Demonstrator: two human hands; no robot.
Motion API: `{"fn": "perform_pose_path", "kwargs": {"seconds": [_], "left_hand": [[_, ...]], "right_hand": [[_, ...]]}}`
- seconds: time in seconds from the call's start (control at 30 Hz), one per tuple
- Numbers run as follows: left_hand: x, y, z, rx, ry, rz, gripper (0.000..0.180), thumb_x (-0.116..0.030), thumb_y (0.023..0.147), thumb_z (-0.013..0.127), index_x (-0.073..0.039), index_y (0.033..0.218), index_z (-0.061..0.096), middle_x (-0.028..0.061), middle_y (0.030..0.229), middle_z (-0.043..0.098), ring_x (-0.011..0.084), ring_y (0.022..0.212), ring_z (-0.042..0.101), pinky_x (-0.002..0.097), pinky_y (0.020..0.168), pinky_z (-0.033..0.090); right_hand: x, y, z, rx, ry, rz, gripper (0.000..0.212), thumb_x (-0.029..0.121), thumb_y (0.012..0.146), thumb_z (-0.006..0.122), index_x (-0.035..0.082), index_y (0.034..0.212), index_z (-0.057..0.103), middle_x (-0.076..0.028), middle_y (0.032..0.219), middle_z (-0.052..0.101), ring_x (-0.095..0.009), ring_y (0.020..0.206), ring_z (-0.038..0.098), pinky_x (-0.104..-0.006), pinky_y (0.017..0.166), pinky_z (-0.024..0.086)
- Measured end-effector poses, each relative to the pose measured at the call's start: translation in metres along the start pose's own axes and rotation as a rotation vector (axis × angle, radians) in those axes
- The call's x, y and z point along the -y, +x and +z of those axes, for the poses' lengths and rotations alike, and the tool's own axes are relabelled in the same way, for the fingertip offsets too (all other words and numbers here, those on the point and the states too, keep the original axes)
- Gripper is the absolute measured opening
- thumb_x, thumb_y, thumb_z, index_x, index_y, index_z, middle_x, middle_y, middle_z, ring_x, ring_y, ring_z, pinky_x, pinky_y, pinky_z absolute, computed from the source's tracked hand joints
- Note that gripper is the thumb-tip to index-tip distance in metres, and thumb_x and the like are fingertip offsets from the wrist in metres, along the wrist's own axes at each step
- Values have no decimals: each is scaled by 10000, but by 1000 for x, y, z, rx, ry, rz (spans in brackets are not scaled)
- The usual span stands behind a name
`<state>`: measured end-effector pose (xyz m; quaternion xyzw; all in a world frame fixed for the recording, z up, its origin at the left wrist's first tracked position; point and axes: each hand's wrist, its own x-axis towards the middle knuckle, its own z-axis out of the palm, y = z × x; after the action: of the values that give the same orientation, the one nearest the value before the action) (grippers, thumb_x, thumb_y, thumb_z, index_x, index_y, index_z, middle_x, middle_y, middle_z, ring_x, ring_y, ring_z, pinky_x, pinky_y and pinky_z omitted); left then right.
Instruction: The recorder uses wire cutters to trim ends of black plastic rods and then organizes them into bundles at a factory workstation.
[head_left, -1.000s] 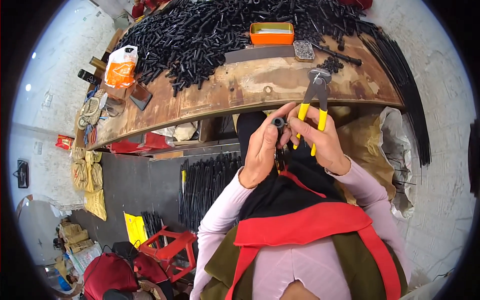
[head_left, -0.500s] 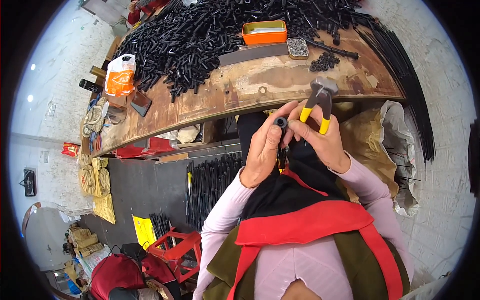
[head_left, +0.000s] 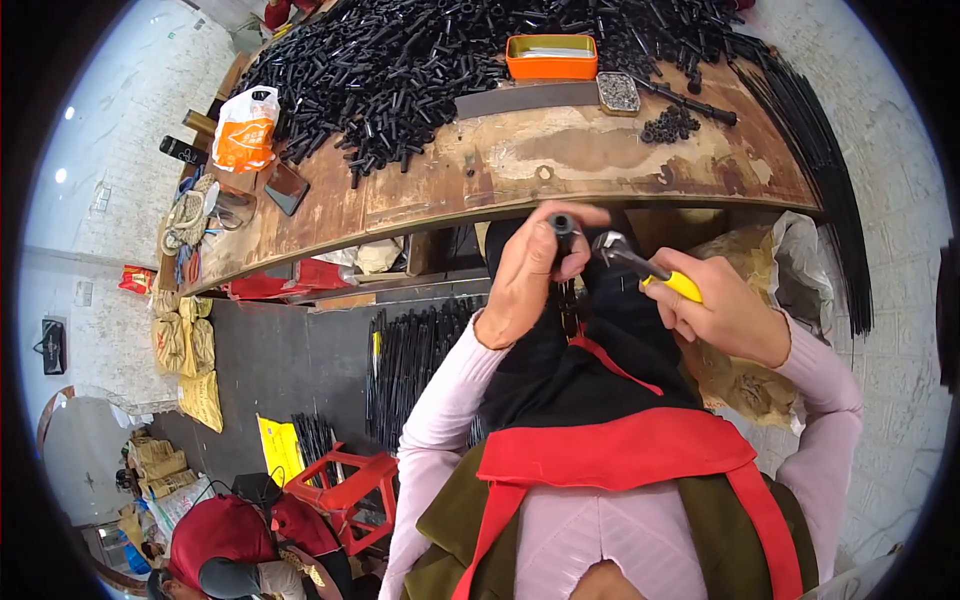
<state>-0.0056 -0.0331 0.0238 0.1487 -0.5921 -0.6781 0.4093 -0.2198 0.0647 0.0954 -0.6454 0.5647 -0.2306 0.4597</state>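
My left hand [head_left: 517, 275] is closed around a black tube [head_left: 562, 226], its hollow round end facing up between thumb and fingers. Below my grip the lower part of the tube is hard to make out against my dark clothing. Just to the right, my right hand [head_left: 725, 310] grips a pair of pincers [head_left: 632, 256] by the yellow handles. The metal head of the pincers points left, close beside the tube and apart from it. Both hands are over my lap, in front of the wooden bench [head_left: 420, 205].
A large heap of black tubular parts [head_left: 400, 80] covers the back of the bench. Near it are an orange tin [head_left: 552, 68], a small tray of metal bits [head_left: 618, 93], black rings [head_left: 670, 125] and a phone [head_left: 287, 188]. Long black rods [head_left: 815, 150] overhang the right end. A red stool [head_left: 345, 490] stands lower left.
My right hand has moved right and down, away from the tube. The pincers have swung from head-up to pointing left at the tube. My left hand still holds the tube, slightly higher.
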Motion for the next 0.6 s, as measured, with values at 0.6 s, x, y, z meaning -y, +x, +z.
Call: {"fn": "perform_pose_path", "kwargs": {"seconds": [0.6], "left_hand": [[-8, -7, 11, 41, 194, -57, 549, -547, 1023, 341, -17, 1006, 483, -8, 724, 446, 69, 647, 359, 224, 579, 279]], "right_hand": [[18, 10, -30, 315, 113, 152, 324, 309, 1019, 498, 26, 862, 519, -55, 675, 583, -114, 498, 565, -281, 461, 454]]}}
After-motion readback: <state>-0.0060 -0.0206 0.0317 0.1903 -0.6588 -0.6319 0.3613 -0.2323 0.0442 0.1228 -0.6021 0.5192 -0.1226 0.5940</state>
